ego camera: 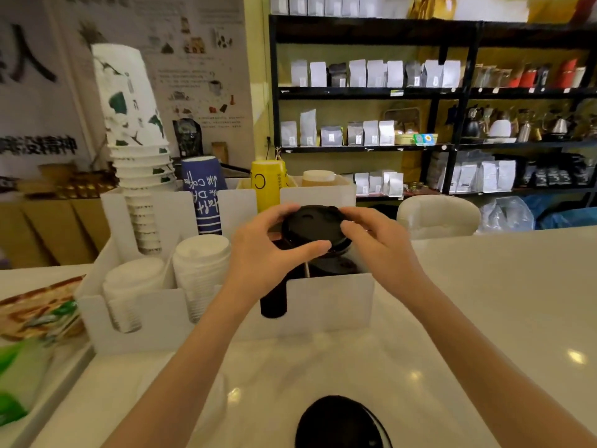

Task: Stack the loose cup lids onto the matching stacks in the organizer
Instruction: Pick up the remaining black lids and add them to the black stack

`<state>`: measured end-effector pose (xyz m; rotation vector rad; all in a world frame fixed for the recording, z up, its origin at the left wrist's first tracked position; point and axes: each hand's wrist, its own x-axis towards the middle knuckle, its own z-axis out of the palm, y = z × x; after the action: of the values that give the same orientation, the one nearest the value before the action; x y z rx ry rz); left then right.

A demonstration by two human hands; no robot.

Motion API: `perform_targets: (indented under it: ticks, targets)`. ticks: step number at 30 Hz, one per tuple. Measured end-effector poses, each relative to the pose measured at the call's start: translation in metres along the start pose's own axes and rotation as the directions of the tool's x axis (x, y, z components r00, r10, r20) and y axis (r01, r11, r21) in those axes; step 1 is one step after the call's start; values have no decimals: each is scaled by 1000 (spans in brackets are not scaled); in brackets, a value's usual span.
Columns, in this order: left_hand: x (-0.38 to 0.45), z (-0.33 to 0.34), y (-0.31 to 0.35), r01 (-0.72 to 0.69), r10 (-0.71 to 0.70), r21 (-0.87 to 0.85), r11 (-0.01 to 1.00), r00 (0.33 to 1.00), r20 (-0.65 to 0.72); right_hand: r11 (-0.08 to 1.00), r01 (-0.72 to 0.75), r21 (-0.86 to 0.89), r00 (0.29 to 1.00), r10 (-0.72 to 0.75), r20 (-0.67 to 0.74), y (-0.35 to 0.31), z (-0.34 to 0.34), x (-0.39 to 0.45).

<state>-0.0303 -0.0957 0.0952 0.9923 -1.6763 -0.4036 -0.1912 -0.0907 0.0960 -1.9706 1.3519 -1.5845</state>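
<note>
In the head view, we hold one black lid (312,225) with both hands over the white organizer (339,299). Our left hand (261,257) and right hand (371,244) pinch its rim from both sides, just above the black lid stack (336,265), which they partly hide. We count two white lid stacks (202,257) beside it. One more loose black lid (339,425) lies on the counter (484,318), cut off by the frame's bottom edge.
</note>
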Motion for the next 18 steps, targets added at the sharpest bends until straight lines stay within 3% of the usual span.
perform_targets:
  ticks: [5, 9, 14, 18]
  targets:
    - [13, -12, -17, 36, -39, -27, 999, 994, -102, 996, 17, 89, 1000, -17, -9, 2, 33, 24]
    - [20, -19, -38, 83, -84, -10, 996, 987, -135, 977, -30, 211, 994, 7, 108, 12, 60, 29]
    - [23, -23, -51, 107, -100, 43, 993, 986, -136, 975, 20, 223, 956, -84, 282, 24, 71, 33]
    - [24, -22, -55, 155, -143, 78, 985, 980, -137, 964, 16, 264, 934, -109, 339, 27, 71, 36]
